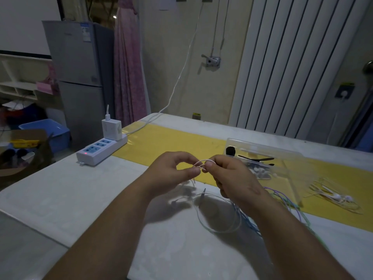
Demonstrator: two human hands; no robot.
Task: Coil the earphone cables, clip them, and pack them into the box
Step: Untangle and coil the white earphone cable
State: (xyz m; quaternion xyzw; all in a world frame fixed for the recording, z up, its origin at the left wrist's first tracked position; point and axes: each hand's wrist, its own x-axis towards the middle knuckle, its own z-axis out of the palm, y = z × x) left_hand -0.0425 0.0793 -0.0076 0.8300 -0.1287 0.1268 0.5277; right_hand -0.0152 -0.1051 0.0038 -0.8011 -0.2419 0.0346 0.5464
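My left hand [171, 170] and my right hand [228, 174] meet above the table and both pinch a thin white earphone cable [201, 165], which arcs in a small loop between the fingertips. The rest of that cable hangs down to the table, where its plug [203, 192] and a slack loop [220, 223] lie. A clear plastic box [262, 158] stands open just beyond my right hand, holding black clips [256, 158] and a coiled white earphone set. Blue, purple and green cables [282, 201] lie under my right wrist. Another white earphone set [335, 197] lies tangled at the right.
A white power strip [101, 148] with a charger plugged in sits at the table's left edge, its lead running up the wall. A yellow strip [173, 144] crosses the white table. Beyond the left edge are a fridge, a blue bin and a cardboard box.
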